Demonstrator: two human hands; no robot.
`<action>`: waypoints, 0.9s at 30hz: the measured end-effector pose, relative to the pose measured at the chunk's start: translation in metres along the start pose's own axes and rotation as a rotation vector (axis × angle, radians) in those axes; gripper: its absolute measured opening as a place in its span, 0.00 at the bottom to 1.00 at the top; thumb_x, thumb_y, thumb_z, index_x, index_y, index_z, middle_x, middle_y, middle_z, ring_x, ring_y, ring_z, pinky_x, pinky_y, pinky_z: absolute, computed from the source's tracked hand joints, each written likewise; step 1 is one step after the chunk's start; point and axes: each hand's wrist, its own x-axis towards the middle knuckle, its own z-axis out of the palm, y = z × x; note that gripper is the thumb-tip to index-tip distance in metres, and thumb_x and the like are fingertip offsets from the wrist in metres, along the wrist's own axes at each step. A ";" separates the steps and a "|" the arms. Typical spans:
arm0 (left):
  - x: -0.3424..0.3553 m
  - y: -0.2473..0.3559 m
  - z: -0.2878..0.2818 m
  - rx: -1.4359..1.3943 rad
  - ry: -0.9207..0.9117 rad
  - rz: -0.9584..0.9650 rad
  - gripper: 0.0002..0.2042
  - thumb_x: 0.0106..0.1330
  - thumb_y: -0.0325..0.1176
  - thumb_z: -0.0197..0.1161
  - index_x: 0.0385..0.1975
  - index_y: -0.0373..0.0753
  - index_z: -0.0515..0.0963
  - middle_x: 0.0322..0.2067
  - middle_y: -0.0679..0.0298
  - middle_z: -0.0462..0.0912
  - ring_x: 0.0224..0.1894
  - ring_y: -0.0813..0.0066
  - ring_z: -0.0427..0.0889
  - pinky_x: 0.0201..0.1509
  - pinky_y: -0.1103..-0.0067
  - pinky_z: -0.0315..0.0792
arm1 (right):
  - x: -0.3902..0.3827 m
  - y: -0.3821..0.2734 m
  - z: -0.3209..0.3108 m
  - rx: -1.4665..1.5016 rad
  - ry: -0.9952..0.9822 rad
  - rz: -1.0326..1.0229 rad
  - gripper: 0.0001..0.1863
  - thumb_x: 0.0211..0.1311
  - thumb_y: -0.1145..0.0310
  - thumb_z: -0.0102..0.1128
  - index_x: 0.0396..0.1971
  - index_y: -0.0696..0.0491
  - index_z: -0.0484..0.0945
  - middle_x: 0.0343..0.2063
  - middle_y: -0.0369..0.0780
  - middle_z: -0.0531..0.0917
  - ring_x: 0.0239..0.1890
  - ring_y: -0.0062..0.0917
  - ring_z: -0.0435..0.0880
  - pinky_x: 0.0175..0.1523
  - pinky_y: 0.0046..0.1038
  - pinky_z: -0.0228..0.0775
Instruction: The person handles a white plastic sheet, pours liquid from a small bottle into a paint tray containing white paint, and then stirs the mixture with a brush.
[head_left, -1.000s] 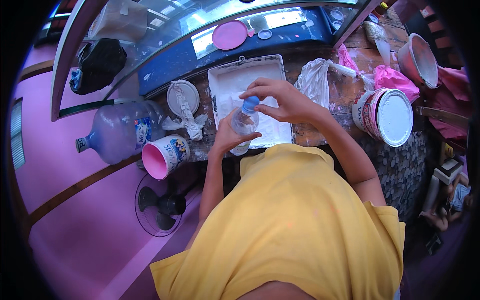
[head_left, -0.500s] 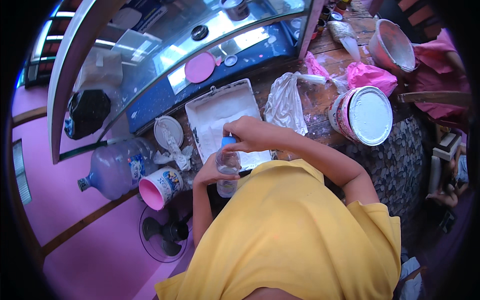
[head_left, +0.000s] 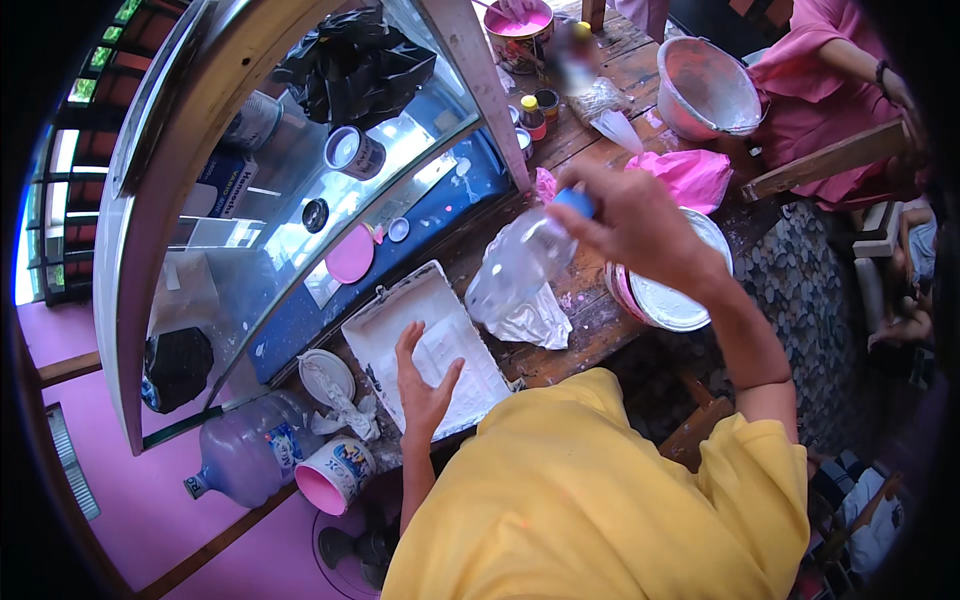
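My right hand [head_left: 645, 228] is closed around the blue cap end of a clear plastic bottle [head_left: 520, 262]. The bottle hangs tilted in the air, its base toward the left, over a crumpled whitish plastic bag [head_left: 535, 322] on the table; motion blurs it slightly. My left hand [head_left: 425, 388] is empty, thumb and fingers spread, above a white paint tray [head_left: 382, 330] coated with white paint. Below my right wrist stands a paint can with a white-smeared lid [head_left: 662, 300], partly hidden by the hand and forearm.
A glass cabinet [head_left: 400, 185] borders the table's far left. A grey-pink bucket [head_left: 705, 90] and pink plastic [head_left: 690, 180] lie farther right, near a person in pink. A water jug [head_left: 250, 450] and pink-lined tub [head_left: 335, 475] are at left. Another person's hand reaches into a pink-filled pot [head_left: 520, 22].
My left hand has let go of the bottle and opened. My right hand has carried the bottle up and right, away from the tray, tipping it. The view has shifted.
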 end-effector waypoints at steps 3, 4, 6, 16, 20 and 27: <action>-0.015 -0.028 -0.003 -0.174 0.096 -0.120 0.15 0.61 0.28 0.55 0.45 0.34 0.63 0.42 0.55 0.73 0.47 0.71 0.73 0.51 0.76 0.65 | 0.017 0.030 -0.045 -0.215 0.199 -0.059 0.14 0.54 0.63 0.60 0.30 0.59 0.72 0.20 0.47 0.78 0.24 0.36 0.81 0.28 0.31 0.70; -0.018 -0.032 -0.005 -0.169 0.087 -0.120 0.15 0.61 0.28 0.55 0.45 0.34 0.63 0.42 0.55 0.73 0.47 0.71 0.73 0.51 0.76 0.65 | 0.023 0.045 -0.050 -0.266 0.228 -0.085 0.14 0.53 0.63 0.60 0.30 0.59 0.72 0.21 0.48 0.78 0.25 0.38 0.80 0.29 0.33 0.70; -0.025 -0.041 -0.011 -0.288 0.014 -0.174 0.08 0.66 0.30 0.49 0.33 0.31 0.70 0.26 0.61 0.76 0.32 0.76 0.76 0.36 0.81 0.68 | 0.038 0.081 -0.041 -0.305 0.249 -0.104 0.14 0.53 0.63 0.60 0.30 0.59 0.71 0.22 0.48 0.78 0.26 0.41 0.80 0.31 0.35 0.70; -0.036 -0.030 0.007 -0.165 0.013 -0.446 0.13 0.65 0.30 0.49 0.24 0.31 0.78 0.20 0.61 0.79 0.25 0.77 0.78 0.34 0.82 0.71 | 0.076 0.172 -0.003 -0.491 -0.105 0.026 0.18 0.51 0.61 0.61 0.37 0.57 0.71 0.26 0.51 0.79 0.34 0.46 0.77 0.39 0.41 0.68; -0.063 -0.042 0.004 -0.028 -0.065 -0.386 0.05 0.53 0.25 0.62 0.28 0.33 0.81 0.24 0.56 0.82 0.25 0.75 0.81 0.30 0.82 0.71 | 0.133 0.155 -0.030 -0.565 -0.108 0.039 0.24 0.51 0.46 0.56 0.34 0.55 0.74 0.29 0.48 0.80 0.36 0.43 0.78 0.41 0.40 0.68; -0.088 -0.054 0.003 0.214 0.000 -0.648 0.15 0.53 0.32 0.65 0.12 0.30 0.72 0.10 0.63 0.74 0.14 0.84 0.71 0.21 0.84 0.64 | 0.327 0.156 -0.007 -0.081 0.180 0.127 0.22 0.50 0.62 0.54 0.45 0.56 0.71 0.28 0.48 0.80 0.30 0.38 0.80 0.33 0.37 0.71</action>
